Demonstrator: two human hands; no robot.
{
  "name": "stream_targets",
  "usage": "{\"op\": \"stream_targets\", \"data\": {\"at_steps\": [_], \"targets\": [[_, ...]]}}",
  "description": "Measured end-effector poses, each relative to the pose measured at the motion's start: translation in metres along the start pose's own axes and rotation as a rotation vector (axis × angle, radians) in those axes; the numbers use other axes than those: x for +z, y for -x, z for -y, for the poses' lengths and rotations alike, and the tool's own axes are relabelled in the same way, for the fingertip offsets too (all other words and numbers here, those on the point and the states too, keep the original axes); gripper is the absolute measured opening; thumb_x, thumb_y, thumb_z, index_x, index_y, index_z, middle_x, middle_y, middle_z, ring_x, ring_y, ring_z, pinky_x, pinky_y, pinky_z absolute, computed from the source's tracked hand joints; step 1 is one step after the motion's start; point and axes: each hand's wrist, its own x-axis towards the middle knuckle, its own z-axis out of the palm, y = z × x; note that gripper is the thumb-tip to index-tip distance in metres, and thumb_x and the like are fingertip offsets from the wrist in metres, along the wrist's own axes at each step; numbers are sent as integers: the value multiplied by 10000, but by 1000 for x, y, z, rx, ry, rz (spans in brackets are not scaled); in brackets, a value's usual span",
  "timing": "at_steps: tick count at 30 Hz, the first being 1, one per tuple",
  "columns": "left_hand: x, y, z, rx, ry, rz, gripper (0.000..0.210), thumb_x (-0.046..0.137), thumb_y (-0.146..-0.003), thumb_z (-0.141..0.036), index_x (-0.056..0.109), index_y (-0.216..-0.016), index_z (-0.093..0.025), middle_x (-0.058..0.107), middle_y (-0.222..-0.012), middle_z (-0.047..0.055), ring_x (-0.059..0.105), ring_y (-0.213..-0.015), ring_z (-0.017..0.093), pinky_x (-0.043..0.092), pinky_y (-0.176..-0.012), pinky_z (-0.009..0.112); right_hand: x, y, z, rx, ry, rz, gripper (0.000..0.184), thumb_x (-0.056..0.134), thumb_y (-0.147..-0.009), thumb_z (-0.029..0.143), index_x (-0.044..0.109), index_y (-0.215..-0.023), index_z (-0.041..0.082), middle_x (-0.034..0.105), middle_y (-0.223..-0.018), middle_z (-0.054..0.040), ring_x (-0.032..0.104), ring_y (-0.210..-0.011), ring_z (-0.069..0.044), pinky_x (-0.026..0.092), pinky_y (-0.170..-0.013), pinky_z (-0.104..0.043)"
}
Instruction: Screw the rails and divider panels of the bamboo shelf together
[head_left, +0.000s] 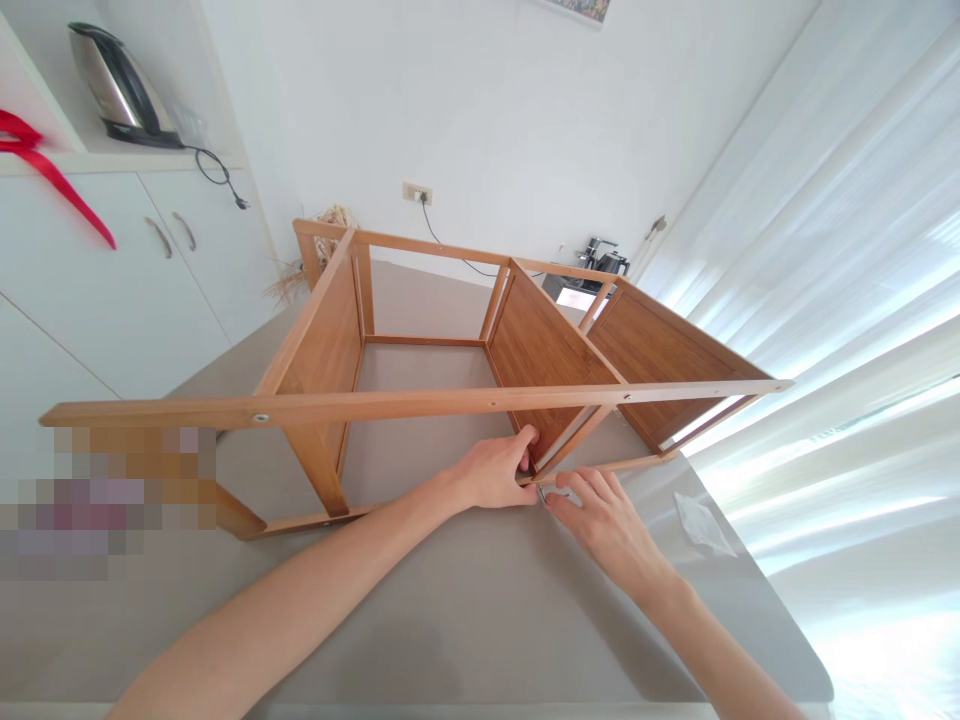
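Observation:
A wooden shelf rack [405,405] lies on its side on the grey table, its shelf panels standing upright. My left hand [499,472] is closed on the rack's lower rail, where the middle shelf panel [551,345] meets it. The thumb rests against that panel. Just to the right, my right hand [600,505] pinches a small metal hex key [541,494] at the outer side of the same rail. Fingers cover most of the key, and its tip at the joint is hard to make out. A bolt head [260,418] shows in the upper rail.
A small clear plastic bag [705,524] lies on the grey table [450,620] at the right. White curtains [862,250] hang beside it. Dried stalks [289,285] and a black appliance [600,260] are behind the rack. A kettle [124,85] stands on the left cabinet.

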Motion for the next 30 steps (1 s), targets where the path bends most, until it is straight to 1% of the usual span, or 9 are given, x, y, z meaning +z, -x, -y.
{"op": "stream_targets", "data": {"at_steps": [4, 6, 9, 11, 13, 19, 23, 27, 30], "targets": [[2, 0, 1, -6, -17, -10, 477, 685, -689, -337, 373, -1043, -264, 668, -946, -25, 651, -787, 203, 444, -642, 290, 7, 6, -1, -7, 28, -69, 173, 527, -975, 121, 673, -1019, 203, 680, -977, -55, 551, -976, -228, 394, -862, -388], [2, 0, 0, -10, -20, -6, 480, 680, -688, -316, 374, -1054, -263, 669, -949, -24, 654, -793, 204, 447, -652, 289, 13, 9, -3, 11, 23, -109, 134, 550, -974, 149, 674, -976, 199, 681, -907, -45, 563, -922, -220, 396, -821, -377], [3, -1, 0, -16, -24, -4, 461, 674, -697, -305, 381, -1051, -259, 667, -958, -20, 657, -803, 203, 451, -658, 285, 23, 14, -5, 48, -43, -155, 120, 568, -978, 201, 667, -910, 197, 656, -792, -31, 574, -817, -196, 406, -751, -350], [3, -1, 1, -14, -26, -10, 454, 672, -704, -307, 385, -1053, -260, 665, -957, -22, 655, -806, 199, 454, -660, 283, 29, 17, -6, 83, -109, -167, 122, 560, -987, 224, 669, -940, 195, 648, -768, -28, 583, -775, -181, 423, -738, -338], [4, -1, 2, -10, -28, -19, 461, 670, -709, -305, 386, -1069, -263, 663, -955, -27, 654, -813, 196, 460, -676, 283, 33, 19, -6, 117, -176, -163, 131, 546, -994, 231, 673, -992, 198, 660, -809, -37, 602, -786, -176, 450, -762, -335], [5, -2, 3, -26, -35, -9, 483, 671, -717, -323, 391, -1107, -267, 665, -961, -30, 649, -794, 192, 461, -678, 289, 41, 22, -5, 208, -348, -137, 169, 528, -995, 231, 679, -1069, 247, 658, -1037, -65, 612, -943, -203, 502, -833, -362], [5, -2, 1, -34, -34, -9, 491, 671, -709, -326, 391, -1108, -268, 662, -949, -34, 640, -770, 186, 462, -678, 292, 42, 25, -4, 215, -401, -117, 169, 524, -994, 225, 675, -1064, 250, 652, -1038, -64, 605, -945, -207, 512, -840, -380], [4, -1, 0, -39, -29, -3, 471, 662, -714, -315, 389, -1094, -263, 660, -941, -29, 642, -785, 189, 470, -698, 294, 38, 28, -4, 183, -431, -96, 167, 517, -994, 204, 658, -1075, 244, 652, -1062, -65, 600, -970, -208, 508, -863, -385], [4, -1, 0, -32, -37, 2, 459, 657, -723, -314, 387, -1090, -261, 663, -956, -24, 644, -795, 191, 474, -709, 294, 36, 29, -3, 196, -450, -82, 186, 502, -998, 193, 641, -1107, 251, 652, -1035, -60, 600, -951, -207, 508, -853, -379]]}}
